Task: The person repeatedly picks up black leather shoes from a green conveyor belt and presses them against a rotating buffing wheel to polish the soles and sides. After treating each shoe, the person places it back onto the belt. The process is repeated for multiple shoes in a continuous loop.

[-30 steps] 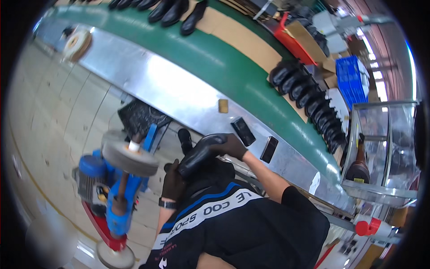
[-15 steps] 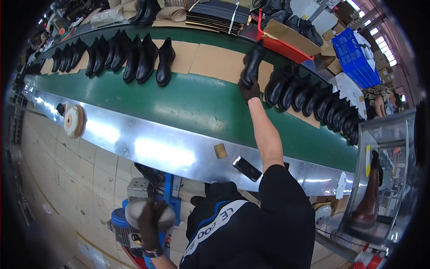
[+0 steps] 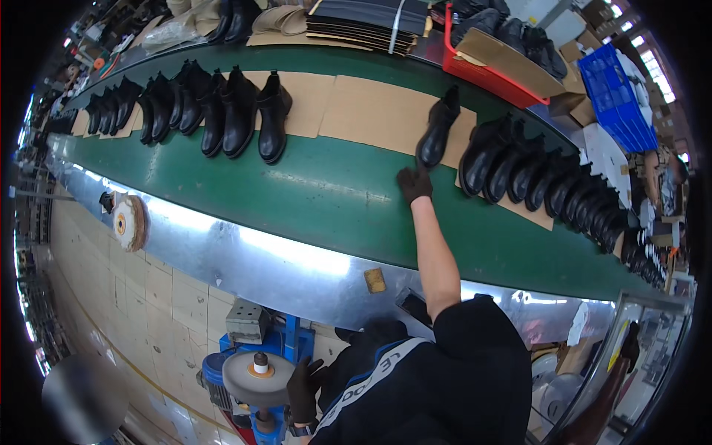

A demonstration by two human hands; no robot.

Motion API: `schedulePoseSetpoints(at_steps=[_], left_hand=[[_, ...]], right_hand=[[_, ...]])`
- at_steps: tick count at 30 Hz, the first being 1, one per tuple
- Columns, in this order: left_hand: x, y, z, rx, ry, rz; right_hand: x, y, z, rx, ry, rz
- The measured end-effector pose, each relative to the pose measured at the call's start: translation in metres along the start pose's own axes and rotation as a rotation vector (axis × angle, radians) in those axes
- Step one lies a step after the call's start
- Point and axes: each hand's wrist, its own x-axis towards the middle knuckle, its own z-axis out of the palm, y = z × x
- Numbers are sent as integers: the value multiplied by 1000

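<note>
A black ankle boot stands on the cardboard that lies on the green conveyor belt. Just below its toe is my right hand in a dark glove, fingers apart with nothing in them; whether a fingertip still brushes the toe I cannot tell. My left hand, also in a dark glove, hangs low by my body beside a grey round wheel on a blue machine. Its fingers are stretched out and hold nothing.
Black boots line the belt's right side, and more boots stand at left. Along the metal edge are a small tan block, a phone and a fluffy buffing wheel. A red crate stands behind.
My right hand has let go of the boot and drawn back toward me; the boot now stands on the cardboard. The left hand has moved right, off the grey wheel. The view has shifted slightly.
</note>
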Motion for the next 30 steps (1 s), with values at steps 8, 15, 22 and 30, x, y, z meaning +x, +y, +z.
schedulePoseSetpoints(at_steps=[8, 15, 22, 30], left_hand=[[-6, 6, 4, 118, 124, -16], [-45, -25, 5, 159, 304, -131], [24, 7, -14, -747, 429, -174], [117, 18, -13, -1227, -150, 304]], right_hand=[[-61, 180, 194, -1008, -445, -212], [-32, 271, 305, -1564, -136, -509], [9, 205, 269, -701, -507, -588], [-363, 141, 18, -1105, -1110, -329]])
